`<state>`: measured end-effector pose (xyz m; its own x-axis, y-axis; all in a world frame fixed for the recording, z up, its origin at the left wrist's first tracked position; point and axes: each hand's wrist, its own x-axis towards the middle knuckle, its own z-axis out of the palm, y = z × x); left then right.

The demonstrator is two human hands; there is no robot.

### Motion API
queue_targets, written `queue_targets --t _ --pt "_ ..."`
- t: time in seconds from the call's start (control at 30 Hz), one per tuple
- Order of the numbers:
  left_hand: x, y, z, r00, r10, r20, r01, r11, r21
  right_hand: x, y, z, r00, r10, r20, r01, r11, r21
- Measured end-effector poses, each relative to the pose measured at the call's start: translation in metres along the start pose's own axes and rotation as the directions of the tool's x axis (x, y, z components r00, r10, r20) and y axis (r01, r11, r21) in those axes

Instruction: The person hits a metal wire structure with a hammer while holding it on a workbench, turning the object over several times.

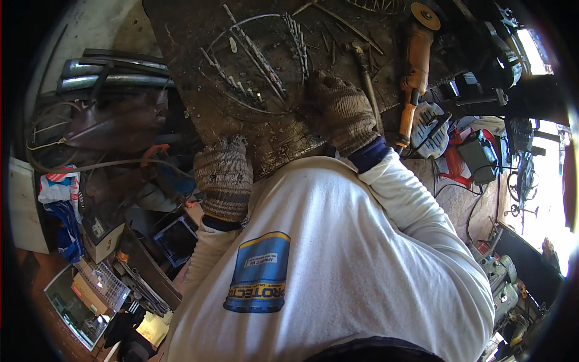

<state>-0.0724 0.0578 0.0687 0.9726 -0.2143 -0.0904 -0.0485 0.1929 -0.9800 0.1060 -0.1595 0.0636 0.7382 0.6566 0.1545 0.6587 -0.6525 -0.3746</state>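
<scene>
My left hand (224,178), in a worn brown knitted glove, is at the near left edge of the dark metal worktable (241,136). Its fingers point away from me and their tips blur into the dark edge. My right hand (344,114), gloved the same way, is over the table with its fingers curled down, close to the near right side of a thin metal ring (232,101). Whatever those fingers close on is hidden. Inside the ring lie thin rods (256,54) and short pale stubs (241,87). More thin rods (297,42) lie at its right side.
An orange angle grinder (416,66) lies right of my right hand, beside a hammer (365,75). Loose rods lie at the far side. Metal tubes (114,75) and a brown sheet (117,123) are at the left. A red and grey machine (473,160) stands at the right.
</scene>
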Motion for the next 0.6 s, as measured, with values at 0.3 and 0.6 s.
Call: queue_targets --t 0.3,0.6 --pt "0.009 -0.025 -0.005 0.960 -0.161 0.228 0.259 0.207 -0.943 0.006 -0.006 0.003 0.980 0.113 0.167 -0.106 0.993 -0.052" --pt "0.013 -0.037 -0.004 0.920 0.143 0.366 0.363 0.043 -0.931 0.008 -0.002 0.004 1.000 0.028 0.011 -0.028 0.997 0.067"
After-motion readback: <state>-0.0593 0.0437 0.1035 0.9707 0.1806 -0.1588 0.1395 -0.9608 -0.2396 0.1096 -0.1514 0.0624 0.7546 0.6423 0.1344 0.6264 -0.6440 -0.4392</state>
